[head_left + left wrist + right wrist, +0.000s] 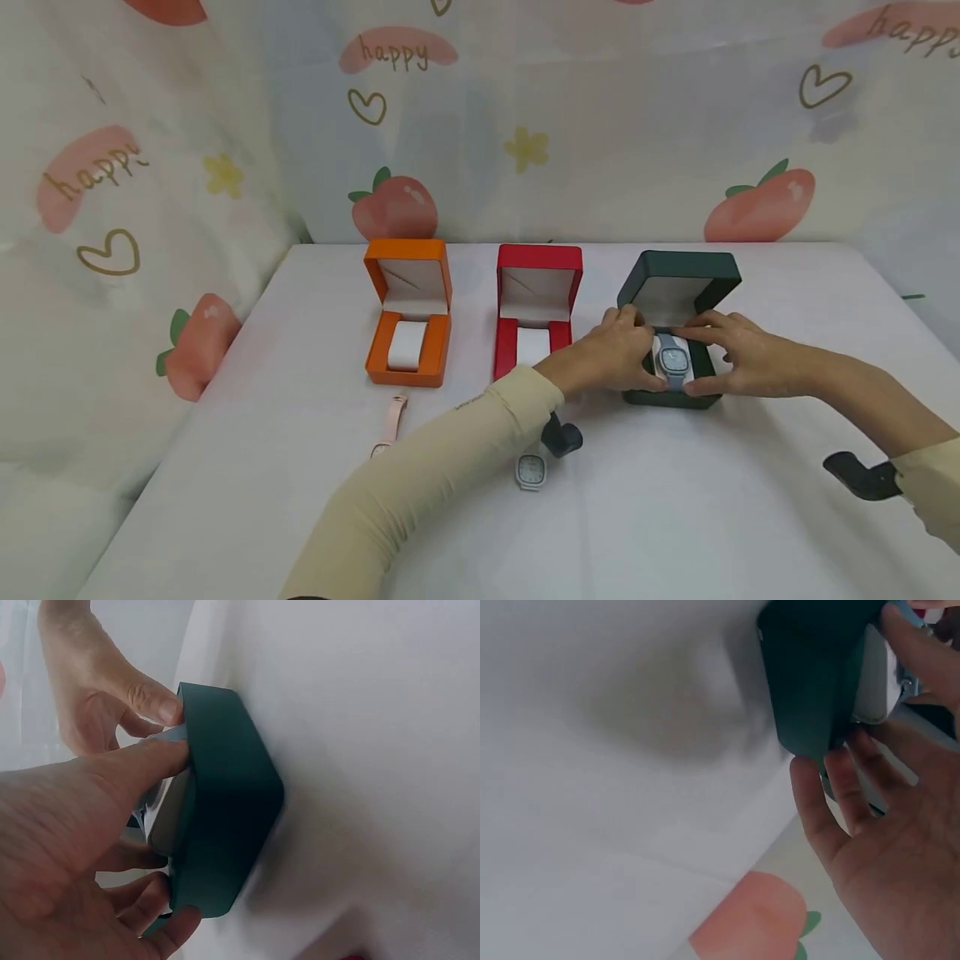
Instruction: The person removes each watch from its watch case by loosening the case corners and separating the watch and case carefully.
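A watch (674,360) with a blue-grey strap and squarish face sits on a white cushion in the open dark green box (671,399). My left hand (611,350) holds the cushion's left side, its thumb (154,759) at the front and fingers towards the back. From the other side my right hand (742,354) grips the cushion and strap, thumb at the front edge and index finger near the hinge. Some right fingers (844,784) touch the outside of the green box. Parts of the watch are hidden behind the fingers in both wrist views.
Left of the green box stand an open red box (505,346) and an open orange box (379,358), each with a white cushion. A pale watch (531,471) and a pink-strapped watch (393,417) lie in front, partly under the left sleeve. A printed curtain hangs behind.
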The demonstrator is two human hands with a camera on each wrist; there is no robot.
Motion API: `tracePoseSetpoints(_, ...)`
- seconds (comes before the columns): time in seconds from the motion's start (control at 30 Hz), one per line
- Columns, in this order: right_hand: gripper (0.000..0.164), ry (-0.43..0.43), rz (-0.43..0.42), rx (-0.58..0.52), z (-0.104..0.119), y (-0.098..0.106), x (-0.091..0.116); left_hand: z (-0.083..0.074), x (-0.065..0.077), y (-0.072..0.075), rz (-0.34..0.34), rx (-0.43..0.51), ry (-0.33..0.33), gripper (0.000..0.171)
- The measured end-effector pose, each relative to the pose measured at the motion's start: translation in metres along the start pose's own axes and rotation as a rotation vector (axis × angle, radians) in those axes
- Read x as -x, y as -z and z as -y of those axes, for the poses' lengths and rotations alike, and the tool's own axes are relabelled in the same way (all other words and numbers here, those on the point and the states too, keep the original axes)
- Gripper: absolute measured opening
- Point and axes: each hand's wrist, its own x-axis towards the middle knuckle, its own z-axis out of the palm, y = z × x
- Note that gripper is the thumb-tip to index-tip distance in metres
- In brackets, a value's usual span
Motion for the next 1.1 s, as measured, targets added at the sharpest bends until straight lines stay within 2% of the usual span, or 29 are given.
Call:
tracePoseSetpoints(0.13,0.084,0.026,0.017,0.002,0.001,0.006,-0.005,0.000,-0.002,0.002,-0.005,-0.008,-0.011,0.056)
tracePoseSetpoints(0.23,0.087,0.032,0.030,0.048,0.003,0.010,-0.009,-0.001,-0.002,0.004,-0.003,-0.051,-0.016,0.054)
tracePoseSetpoints(0.4,0.084,0.037,0.067,0.087,0.008,0.014,-0.017,-0.009,0.001,0.008,0.013,-0.266,-0.046,0.050)
tracePoseSetpoints(0.47,0.080,0.042,0.076,0.096,0.010,0.015,-0.019,-0.011,0.002,0.010,0.019,-0.325,-0.060,0.050)
tracePoseSetpoints(0.73,0.075,0.039,0.058,0.165,0.015,0.012,-0.020,-0.010,-0.001,0.011,0.021,-0.323,-0.081,0.052)
tracePoseSetpoints(0.97,0.076,0.082,-0.042,0.322,0.012,0.007,-0.014,-0.009,-0.003,0.009,0.008,-0.341,-0.101,0.053)
tracePoseSetpoints(1.1,0.077,0.096,-0.111,0.353,0.010,0.002,-0.010,-0.007,-0.001,0.006,-0.027,-0.324,-0.114,0.054)
